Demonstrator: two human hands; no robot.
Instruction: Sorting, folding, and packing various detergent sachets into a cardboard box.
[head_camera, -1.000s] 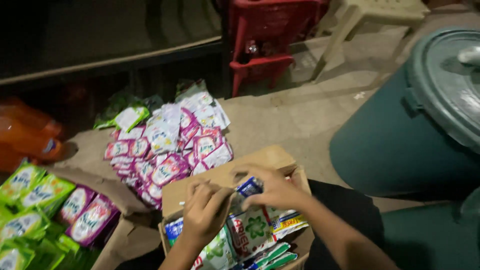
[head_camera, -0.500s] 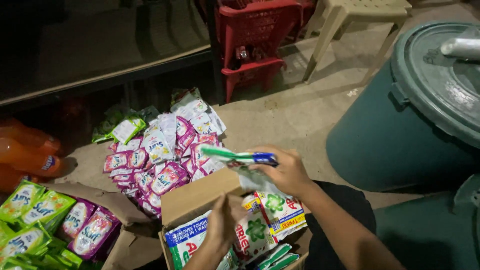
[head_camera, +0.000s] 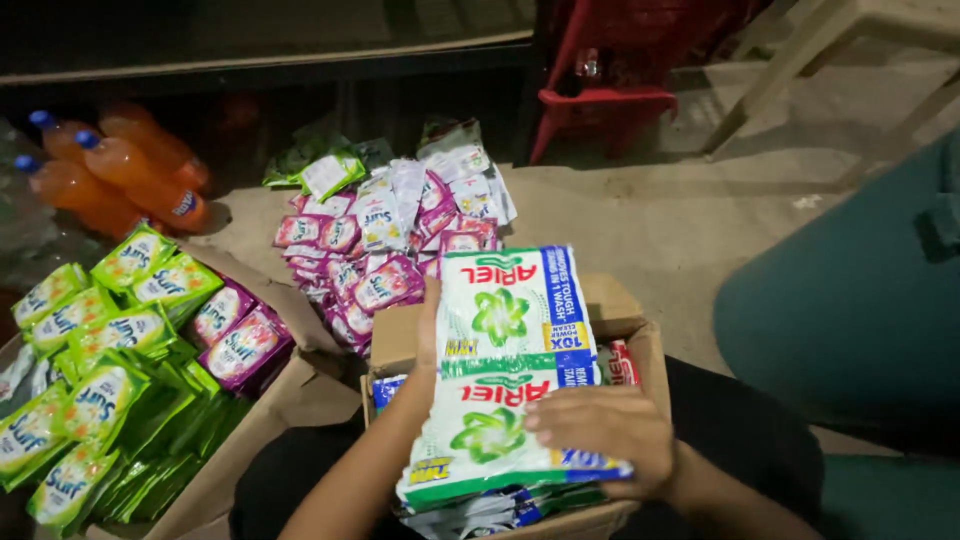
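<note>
Both hands, left (head_camera: 428, 330) and right (head_camera: 610, 435), clasp a strip of two white-green detergent sachets (head_camera: 505, 375), its long axis running away from the person, over the cardboard box (head_camera: 620, 310).

My right hand (head_camera: 610, 430) and left hand (head_camera: 425, 335) hold a strip of white-green sachets (head_camera: 505, 375) above the box (head_camera: 620, 320). Pink sachets (head_camera: 390, 240) lie on the floor beyond, orange bottles (head_camera: 130, 170) at left.
</note>
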